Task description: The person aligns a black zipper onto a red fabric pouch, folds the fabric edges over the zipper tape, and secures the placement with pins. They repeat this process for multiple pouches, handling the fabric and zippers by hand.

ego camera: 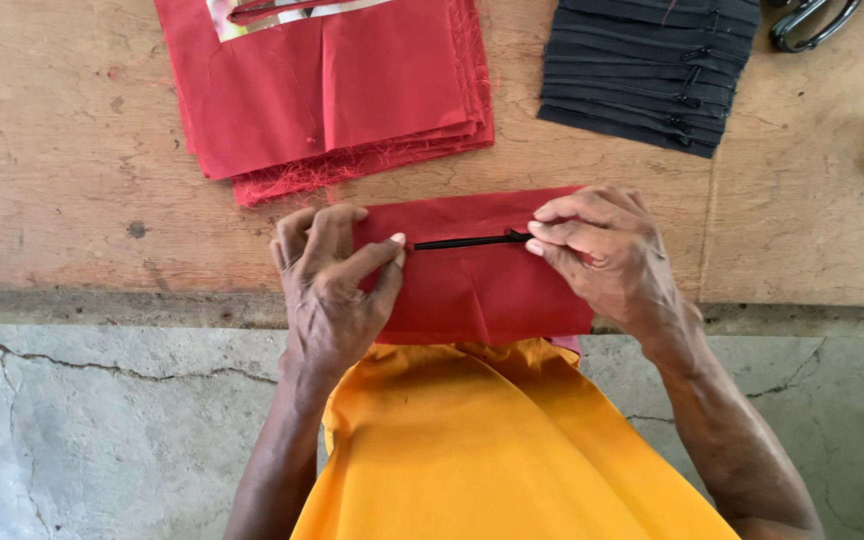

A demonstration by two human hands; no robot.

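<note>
— At the near edge of the wooden table (72,200), what lies between the person's hands?

— A folded red cloth piece (477,290), with a black zipper (467,241) laid across its upper part. The cloth hangs a little over the table's edge, above the orange garment (492,450) on the person's lap.

— How does the left hand (332,290) stand?

— It presses on the cloth's left end, thumb and forefinger pinched together at the zipper's left tip.

— And the right hand (607,255)?

— Its fingers are closed on the zipper's right end, holding it down against the cloth.

— What lies farther back?

— A stack of red cloth pieces (332,90) with frayed edges sits behind the left hand, well apart from it. A pile of black zippers (647,70) lies behind the right hand, and dark scissors (812,20) show partly at the top right corner.
</note>
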